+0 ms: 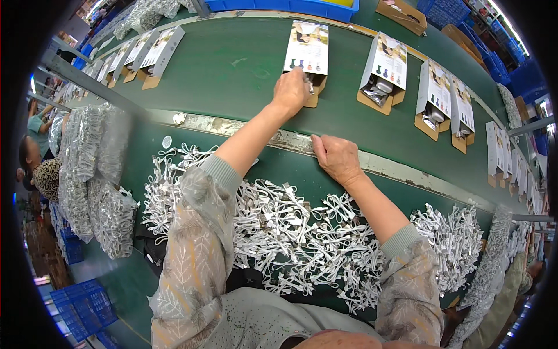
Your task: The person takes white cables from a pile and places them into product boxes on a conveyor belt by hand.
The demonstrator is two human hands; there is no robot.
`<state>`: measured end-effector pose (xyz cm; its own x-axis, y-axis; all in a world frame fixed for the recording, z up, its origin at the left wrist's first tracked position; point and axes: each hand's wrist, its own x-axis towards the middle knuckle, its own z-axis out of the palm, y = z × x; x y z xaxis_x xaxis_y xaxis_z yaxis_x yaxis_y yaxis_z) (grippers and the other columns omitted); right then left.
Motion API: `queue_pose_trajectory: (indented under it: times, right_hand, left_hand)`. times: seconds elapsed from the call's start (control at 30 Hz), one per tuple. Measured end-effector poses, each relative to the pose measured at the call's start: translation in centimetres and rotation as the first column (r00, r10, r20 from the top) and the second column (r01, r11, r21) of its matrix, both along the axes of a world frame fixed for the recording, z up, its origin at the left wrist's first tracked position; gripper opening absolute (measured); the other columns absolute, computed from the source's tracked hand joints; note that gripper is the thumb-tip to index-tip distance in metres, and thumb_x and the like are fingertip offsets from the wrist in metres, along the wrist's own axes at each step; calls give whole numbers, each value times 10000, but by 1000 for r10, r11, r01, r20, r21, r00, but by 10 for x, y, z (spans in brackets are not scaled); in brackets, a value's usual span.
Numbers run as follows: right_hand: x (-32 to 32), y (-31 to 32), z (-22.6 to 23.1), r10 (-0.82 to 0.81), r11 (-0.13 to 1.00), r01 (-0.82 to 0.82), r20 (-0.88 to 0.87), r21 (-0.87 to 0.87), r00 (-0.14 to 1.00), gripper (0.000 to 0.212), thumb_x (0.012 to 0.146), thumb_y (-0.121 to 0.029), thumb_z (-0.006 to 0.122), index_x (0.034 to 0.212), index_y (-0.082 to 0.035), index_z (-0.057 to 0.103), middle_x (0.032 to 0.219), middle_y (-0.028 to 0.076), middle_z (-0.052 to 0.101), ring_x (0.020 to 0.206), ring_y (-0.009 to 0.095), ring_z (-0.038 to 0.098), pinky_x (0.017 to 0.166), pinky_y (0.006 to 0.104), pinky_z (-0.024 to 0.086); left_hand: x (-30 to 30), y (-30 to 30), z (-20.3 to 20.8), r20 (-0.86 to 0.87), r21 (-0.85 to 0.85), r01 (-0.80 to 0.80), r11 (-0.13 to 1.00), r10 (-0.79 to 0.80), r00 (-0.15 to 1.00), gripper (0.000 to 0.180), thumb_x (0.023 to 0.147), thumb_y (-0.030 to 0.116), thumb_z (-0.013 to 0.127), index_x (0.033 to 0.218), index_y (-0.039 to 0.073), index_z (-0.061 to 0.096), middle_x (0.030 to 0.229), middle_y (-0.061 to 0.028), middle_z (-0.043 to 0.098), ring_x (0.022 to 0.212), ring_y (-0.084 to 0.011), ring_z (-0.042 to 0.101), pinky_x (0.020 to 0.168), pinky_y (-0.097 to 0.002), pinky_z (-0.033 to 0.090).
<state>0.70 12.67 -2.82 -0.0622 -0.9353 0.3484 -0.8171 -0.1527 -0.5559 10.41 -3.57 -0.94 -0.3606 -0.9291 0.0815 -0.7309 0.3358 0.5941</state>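
Note:
My left hand (292, 91) reaches over the green belt to the near end of a printed white carton (306, 45), whose brown flap hangs open. Its fingers are pinched together at the carton's mouth, and what they hold is hidden. My right hand (338, 158) is curled closed over the worn metal rail (401, 167) at the belt's near edge, its thumb pointing left. Whatever its curled fingers may hold is out of sight. Below both arms lies a wide heap of short white USB cables (308, 232) on the green table.
More open cartons stand to the right, one (383, 70) showing a white device and silvery wrapping inside. Another row of cartons (161, 53) is at the far left. Plastic bags of cables (87, 157) hang at left. A blue tray (290, 7) sits beyond the belt.

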Motion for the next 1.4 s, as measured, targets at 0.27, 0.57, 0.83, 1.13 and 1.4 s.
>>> queue_pose_trajectory:
  times: [0.27, 0.57, 0.83, 1.13, 1.4]
  right_hand:
    - [-9, -1, -2, -24, 1000, 24, -77, 0, 997, 323, 859, -251, 561, 588, -75, 551, 572, 140, 578, 525, 330, 581, 488, 419, 467]
    - [-1, 0, 1, -24, 1000, 24, -77, 7, 997, 356, 877, -256, 542, 589, -47, 534, 604, 158, 566, 563, 353, 565, 512, 426, 449]
    - [1, 1, -4, -25, 999, 27, -69, 26, 997, 360, 884, -266, 525, 598, -48, 545, 616, 157, 573, 584, 349, 572, 533, 422, 455]
    - [-5, -2, 0, -38, 999, 35, -106, -33, 994, 338, 865, -244, 552, 581, -62, 538, 591, 136, 580, 549, 336, 579, 505, 419, 463]
    - [-1, 2, 4, -34, 999, 34, -69, 0, 997, 355, 875, -241, 540, 583, -40, 536, 598, 161, 559, 557, 352, 562, 512, 424, 442]
  left_hand:
    - [98, 58, 77, 193, 272, 462, 844, -518, 833, 538, 744, 227, 680, 1196, 6, 490, 1187, -192, 537, 1084, -316, 533, 921, -387, 429]
    - [175, 125, 78, 386, 340, 409, 847, -522, 761, 440, 644, 238, 685, 1032, 51, 599, 1170, -156, 508, 1133, -321, 461, 965, -395, 403]
    - [216, 91, 75, 330, 130, 53, 990, -93, 939, 143, 690, 102, 625, 778, -5, 587, 669, -154, 604, 684, -318, 614, 650, -409, 471]
    - [211, 84, 99, -47, 549, -30, 835, 67, 997, 110, 777, 118, 614, 793, 9, 614, 674, -28, 613, 585, -57, 559, 508, -213, 426]
    - [197, 4, 59, 128, 13, -225, 974, 222, 967, 199, 713, 210, 620, 775, 30, 679, 700, -165, 643, 691, -311, 638, 696, -381, 492]
